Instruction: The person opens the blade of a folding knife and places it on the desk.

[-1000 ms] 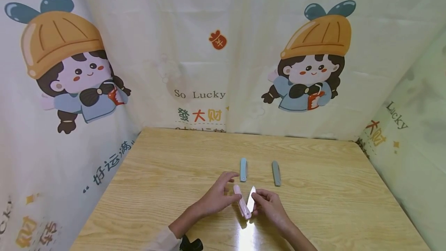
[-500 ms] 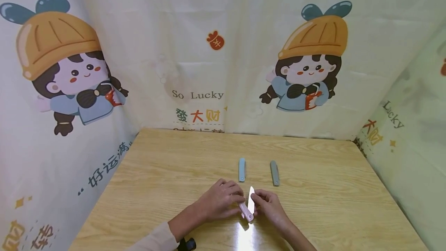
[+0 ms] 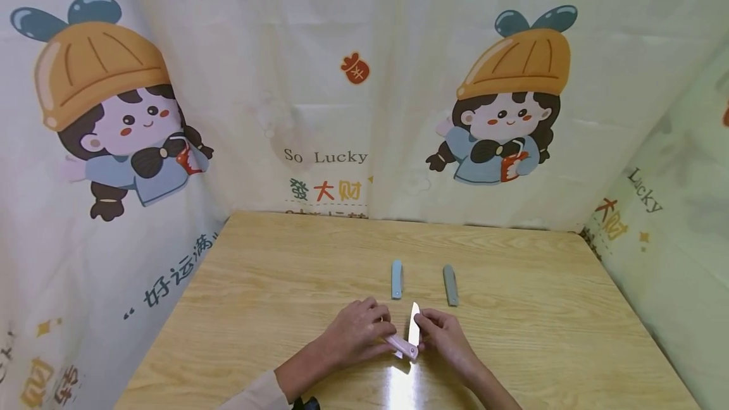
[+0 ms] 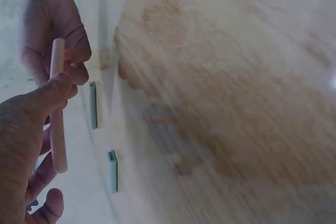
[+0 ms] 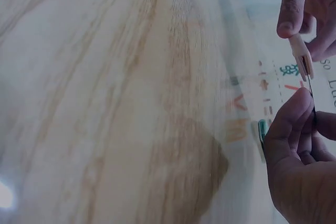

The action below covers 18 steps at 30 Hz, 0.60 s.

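A pink folding knife [image 3: 403, 345] is held between both hands, its blade [image 3: 414, 324] swung partly out so that blade and handle form a V. The left hand [image 3: 357, 333] grips the handle; in the left wrist view its thumb presses the pink handle [image 4: 59, 145]. The right hand [image 3: 447, 337] pinches the shiny blade between thumb and fingers, also seen in the right wrist view, where the thin blade [image 5: 311, 90] runs from the handle slot down to the fingertips. The hinge end points toward the wearer.
Beyond the hands, a light blue folding knife [image 3: 397, 279] and a grey-green one [image 3: 450, 285] lie folded on the wooden table [image 3: 285, 258]. A printed curtain [image 3: 398, 112] hangs around the back and sides of the table.
The left hand, whose fingers were spread off the handle, has curled round it. The handle has turned leftward, widening the angle to the blade. The right hand keeps its pinch.
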{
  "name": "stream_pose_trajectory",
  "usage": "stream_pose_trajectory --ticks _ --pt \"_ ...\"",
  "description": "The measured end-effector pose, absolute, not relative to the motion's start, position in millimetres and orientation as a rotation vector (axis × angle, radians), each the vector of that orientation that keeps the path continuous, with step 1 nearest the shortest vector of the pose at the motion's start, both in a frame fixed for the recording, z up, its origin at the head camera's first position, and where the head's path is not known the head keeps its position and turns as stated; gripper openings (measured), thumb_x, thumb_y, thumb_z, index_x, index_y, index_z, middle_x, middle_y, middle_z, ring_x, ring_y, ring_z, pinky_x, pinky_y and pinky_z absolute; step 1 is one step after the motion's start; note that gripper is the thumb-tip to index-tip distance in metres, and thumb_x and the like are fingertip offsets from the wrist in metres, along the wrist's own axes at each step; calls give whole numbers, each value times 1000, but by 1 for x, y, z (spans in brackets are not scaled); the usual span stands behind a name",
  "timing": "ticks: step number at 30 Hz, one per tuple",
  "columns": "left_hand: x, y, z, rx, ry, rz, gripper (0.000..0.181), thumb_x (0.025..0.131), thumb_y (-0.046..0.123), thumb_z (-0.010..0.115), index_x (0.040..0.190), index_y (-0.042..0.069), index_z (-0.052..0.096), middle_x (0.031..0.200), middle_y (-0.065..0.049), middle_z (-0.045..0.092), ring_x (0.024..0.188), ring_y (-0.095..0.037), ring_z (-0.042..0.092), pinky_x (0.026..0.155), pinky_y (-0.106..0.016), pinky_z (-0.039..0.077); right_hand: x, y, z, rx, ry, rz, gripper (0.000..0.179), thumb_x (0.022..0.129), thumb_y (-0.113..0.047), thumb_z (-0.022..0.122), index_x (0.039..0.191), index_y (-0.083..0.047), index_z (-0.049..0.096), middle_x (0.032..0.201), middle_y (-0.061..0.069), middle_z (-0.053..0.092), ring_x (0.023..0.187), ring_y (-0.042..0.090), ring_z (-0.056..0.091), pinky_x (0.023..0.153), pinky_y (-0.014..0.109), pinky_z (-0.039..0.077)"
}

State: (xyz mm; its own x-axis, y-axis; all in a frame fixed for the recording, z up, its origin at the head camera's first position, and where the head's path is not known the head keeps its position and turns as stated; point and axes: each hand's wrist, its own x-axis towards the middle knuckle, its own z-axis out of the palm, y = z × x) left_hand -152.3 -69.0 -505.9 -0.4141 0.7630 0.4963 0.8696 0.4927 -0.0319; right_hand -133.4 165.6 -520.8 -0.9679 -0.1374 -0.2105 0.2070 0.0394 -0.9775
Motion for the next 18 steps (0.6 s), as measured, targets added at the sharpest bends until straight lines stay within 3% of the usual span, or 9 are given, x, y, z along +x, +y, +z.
stream_pose_trajectory --ticks 9,18 --pt "-149 -68 -509 -1258 -2220 -340 30 77 49 86 80 23 72 81 12 54 66 -4 41 54 -12 30 -136 163 -520 165 2115 -2081 31 103 -12 59 113 18 61 79 7 63 73 16 61 61 26 54" --pt "-141 -65 -513 -1084 -2356 -365 31 76 49 87 76 21 73 73 12 52 62 -1 42 48 -12 33 -136 162 -517 219 2061 -2187 19 104 -7 55 107 12 57 82 9 62 75 18 63 63 28 57"
